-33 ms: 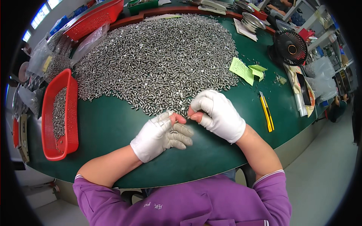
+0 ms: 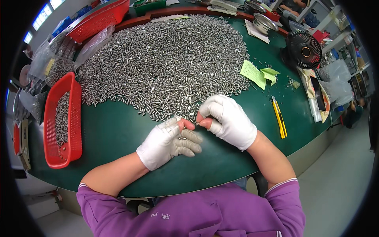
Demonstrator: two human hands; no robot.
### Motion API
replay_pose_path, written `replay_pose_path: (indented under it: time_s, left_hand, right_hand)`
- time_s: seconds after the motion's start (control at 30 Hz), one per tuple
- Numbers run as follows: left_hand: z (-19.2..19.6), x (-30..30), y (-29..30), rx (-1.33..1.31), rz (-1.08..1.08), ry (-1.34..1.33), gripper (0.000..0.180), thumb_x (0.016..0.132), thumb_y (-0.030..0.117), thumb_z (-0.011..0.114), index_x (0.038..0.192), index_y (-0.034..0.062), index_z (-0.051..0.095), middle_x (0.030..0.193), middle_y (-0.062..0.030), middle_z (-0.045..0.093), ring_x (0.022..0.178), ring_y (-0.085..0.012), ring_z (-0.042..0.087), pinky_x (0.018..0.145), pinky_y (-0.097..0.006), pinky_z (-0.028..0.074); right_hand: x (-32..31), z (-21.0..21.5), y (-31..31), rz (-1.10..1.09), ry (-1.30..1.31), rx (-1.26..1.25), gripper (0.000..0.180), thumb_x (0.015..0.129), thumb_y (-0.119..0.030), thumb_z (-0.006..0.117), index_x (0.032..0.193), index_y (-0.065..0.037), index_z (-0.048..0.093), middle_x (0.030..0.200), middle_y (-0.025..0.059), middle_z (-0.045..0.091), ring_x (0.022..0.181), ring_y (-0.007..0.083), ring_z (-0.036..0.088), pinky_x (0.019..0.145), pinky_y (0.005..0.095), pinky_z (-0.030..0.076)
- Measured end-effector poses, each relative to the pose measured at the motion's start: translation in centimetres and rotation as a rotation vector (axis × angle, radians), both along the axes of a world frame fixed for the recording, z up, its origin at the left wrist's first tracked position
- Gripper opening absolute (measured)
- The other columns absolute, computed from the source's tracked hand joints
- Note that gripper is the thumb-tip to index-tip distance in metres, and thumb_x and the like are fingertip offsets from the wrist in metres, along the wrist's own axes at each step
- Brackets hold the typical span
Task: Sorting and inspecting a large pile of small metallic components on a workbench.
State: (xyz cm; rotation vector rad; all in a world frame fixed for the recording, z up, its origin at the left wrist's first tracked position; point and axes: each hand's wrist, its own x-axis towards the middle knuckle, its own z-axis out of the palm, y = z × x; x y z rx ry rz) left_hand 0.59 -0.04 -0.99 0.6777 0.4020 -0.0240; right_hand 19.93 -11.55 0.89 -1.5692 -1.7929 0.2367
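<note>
A wide heap of small silvery metal pins (image 2: 166,63) covers the far middle of the green table. At its near edge my left hand (image 2: 171,142), in a white glove with bare thumb and fingertip, is closed in a pinch. A tiny metal piece shows at its fingertips, and another seems to lie against the curled gloved fingers. Close beside it on the right, my right hand (image 2: 227,121), gloved the same way, pinches a small metal pin (image 2: 197,123) between thumb and forefinger. The two pinches are almost touching; the fingers partly hide the pieces.
A red plastic basket (image 2: 75,130) with metal pins inside stands at the left. On the right lie a yellow utility knife (image 2: 280,120) and green paper slips (image 2: 253,74), with a black fan (image 2: 304,50) beyond. Another red basket (image 2: 100,21) sits at the far left.
</note>
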Motion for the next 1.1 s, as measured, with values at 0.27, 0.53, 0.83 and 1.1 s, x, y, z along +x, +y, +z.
replay_pose_path:
  time_s: [0.27,0.53,0.83,1.1]
  left_hand:
    - [-0.3,0.0,0.0,0.011,-0.005,-0.009,0.033,0.096,0.036,0.052,0.112,0.0065,0.051,0.102,-0.0174,0.063,0.087,-0.027,0.067,0.074,-0.034,0.056]
    - [-0.3,0.3,-0.3,0.02,0.007,-0.03,0.04,0.092,0.038,0.059,0.117,0.007,0.051,0.107,-0.0148,0.062,0.091,-0.0232,0.066,0.078,-0.033,0.054]
    - [-0.4,0.3,-0.3,0.035,-0.004,-0.037,0.04,0.093,0.037,0.058,0.119,0.008,0.05,0.108,-0.015,0.062,0.092,-0.0226,0.065,0.079,-0.033,0.054]
    - [-0.1,0.4,-0.8,0.146,-0.01,-0.032,0.048,0.091,0.044,0.058,0.12,0.0067,0.048,0.102,-0.0119,0.063,0.087,-0.019,0.065,0.077,-0.03,0.053]
  right_hand:
    - [-0.1,-0.4,0.1,0.028,-0.009,-0.041,0.012,0.078,-0.018,0.068,0.088,-0.014,0.062,0.088,0.0042,0.058,0.087,0.0271,0.057,0.075,0.0385,0.047]
    - [-0.1,-0.5,0.0,0.012,-0.044,-0.052,0.013,0.079,-0.021,0.067,0.089,-0.014,0.062,0.088,0.0043,0.058,0.087,0.0271,0.056,0.075,0.0386,0.047]
    - [-0.2,0.3,0.0,-0.177,-0.182,-0.019,0.013,0.078,-0.02,0.068,0.087,-0.013,0.063,0.086,0.0053,0.06,0.084,0.0277,0.058,0.074,0.0391,0.048]
    - [-0.6,0.6,0.1,-0.001,-0.06,-0.054,0.016,0.078,-0.02,0.068,0.092,-0.013,0.066,0.088,0.0047,0.063,0.086,0.0266,0.06,0.076,0.0383,0.049]
